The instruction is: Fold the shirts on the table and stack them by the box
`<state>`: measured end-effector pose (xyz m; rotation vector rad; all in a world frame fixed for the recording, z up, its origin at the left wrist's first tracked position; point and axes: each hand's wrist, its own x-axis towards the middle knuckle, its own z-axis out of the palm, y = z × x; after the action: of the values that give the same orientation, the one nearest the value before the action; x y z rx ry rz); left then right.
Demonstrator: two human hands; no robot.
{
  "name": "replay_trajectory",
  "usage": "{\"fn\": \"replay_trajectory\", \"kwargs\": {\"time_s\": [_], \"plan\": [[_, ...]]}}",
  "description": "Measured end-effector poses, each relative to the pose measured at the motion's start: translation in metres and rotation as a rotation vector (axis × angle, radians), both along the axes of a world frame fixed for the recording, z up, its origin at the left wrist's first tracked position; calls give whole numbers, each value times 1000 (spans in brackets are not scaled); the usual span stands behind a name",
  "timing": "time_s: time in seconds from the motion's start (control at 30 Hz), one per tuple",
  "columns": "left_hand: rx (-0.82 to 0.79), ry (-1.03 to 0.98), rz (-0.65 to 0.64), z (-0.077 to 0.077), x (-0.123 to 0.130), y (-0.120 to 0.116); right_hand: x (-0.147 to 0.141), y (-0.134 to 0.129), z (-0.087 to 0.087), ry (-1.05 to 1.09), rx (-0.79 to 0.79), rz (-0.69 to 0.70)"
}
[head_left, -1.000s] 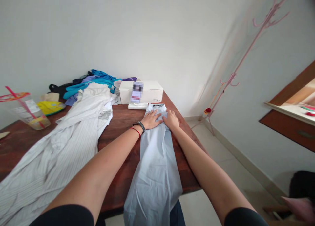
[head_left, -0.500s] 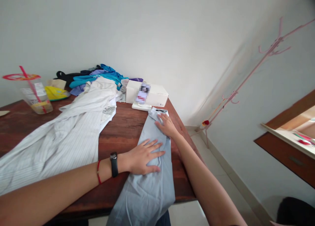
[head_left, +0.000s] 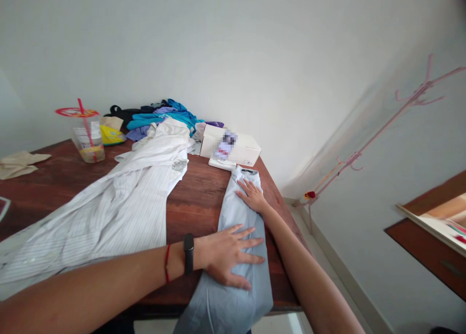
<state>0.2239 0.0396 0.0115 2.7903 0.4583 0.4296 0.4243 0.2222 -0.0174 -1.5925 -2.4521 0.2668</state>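
A light grey-blue garment, long and narrow as it lies, stretches along the right side of the wooden table. Its collar end, with a dark label, points to the wall, and its lower end hangs over the front edge. My left hand rests flat on the middle of the garment, fingers spread. Farther up, just below the label, my right hand lies on the cloth with its fingers stretched out. Neither hand grips anything. A white striped shirt lies rumpled to the left.
A white box and a flat white object stand beyond the collar. Behind the shirt is a pile of blue and dark clothes. A plastic cup with a red straw stands at left. A pink coat rack is at right.
The view has swung left, so everything appears farther right. My left hand has slid down the garment towards the front edge. My right hand has moved slightly away from the label.
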Motion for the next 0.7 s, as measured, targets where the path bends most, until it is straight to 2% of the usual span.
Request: {"fn": "replay_trajectory", "kwargs": {"time_s": [0.3,0.53,0.7], "plan": [[-31,4,10,-1,-11,10,33,40,-14,-44,25,-212],[-85,31,-42,6,-10,-1,51,77,-11,-65,-13,-279],[-115,39,-60,4,-9,-3,56,89,-6,-57,7,-302]]}}
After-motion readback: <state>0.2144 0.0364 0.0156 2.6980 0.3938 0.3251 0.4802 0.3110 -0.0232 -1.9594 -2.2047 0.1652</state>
